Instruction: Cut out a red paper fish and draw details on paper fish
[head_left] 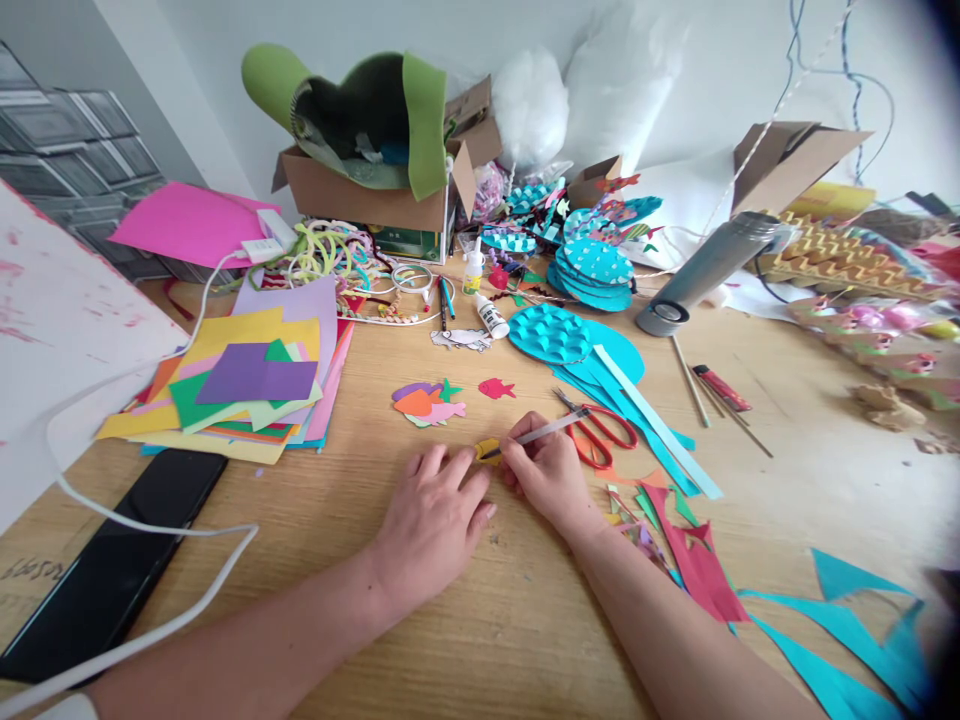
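Observation:
My right hand (546,470) is closed around a pale pen (553,424), whose dark tip rests on a small yellow paper cutout (487,449). My left hand (436,512) lies spread on the table, fingertips at the left edge of the cutout. The cutout is partly hidden between both hands. Just beyond lie a red paper fish (496,387) and a small overlapping group of paper cutouts, with an orange one (418,402), a pink fish (450,411) and a green starfish (450,390). Red-handled scissors (604,436) rest just right of the pen.
Coloured paper sheets (259,380) are piled at left, beside a black phone (112,560) and a white cable (217,590). Glue bottles (491,316) and blue paper plates (551,334) stand or lie farther back. Paper scraps (697,560) and a metal flask (709,270) are at right.

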